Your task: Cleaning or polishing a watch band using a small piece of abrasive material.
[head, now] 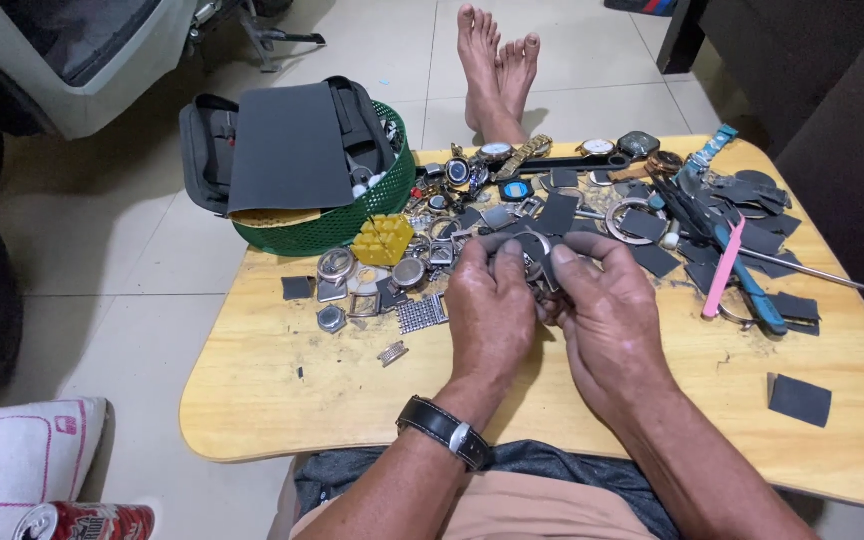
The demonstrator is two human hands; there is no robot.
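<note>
Both forearms come in from the near edge and meet over the middle of the low wooden table (252, 400). The left hand (490, 305) is curled, back to the camera, with its fingertips bent in toward the far side; a black wristwatch (444, 430) sits on that wrist. The right hand (607, 310) is just beside it, touching it, thumb raised and fingers folded around the same object. Between the two sets of fingertips sits a small round metal watch case (534, 258) wrapped partly in a dark grey strip of sandpaper; both hands are closed on it, the left pinching its left side, the right its right side. The case lies at the far end of the hands, above the table top, not resting on it.

Farther off on the table, beyond the hands, is a scatter of watch parts (392, 285), among them a yellow block (384, 240) to the left. A green basket (352, 220) stands at the far left corner, holding a black pouch with a dark sheet on it. To the right lie dark sandpaper scraps (800, 398), a pink stick (723, 268) and a blue-handled tool (752, 290). A row of watches (552, 155) lines the far edge, with bare feet (497, 65) on the tiled floor past it.
</note>
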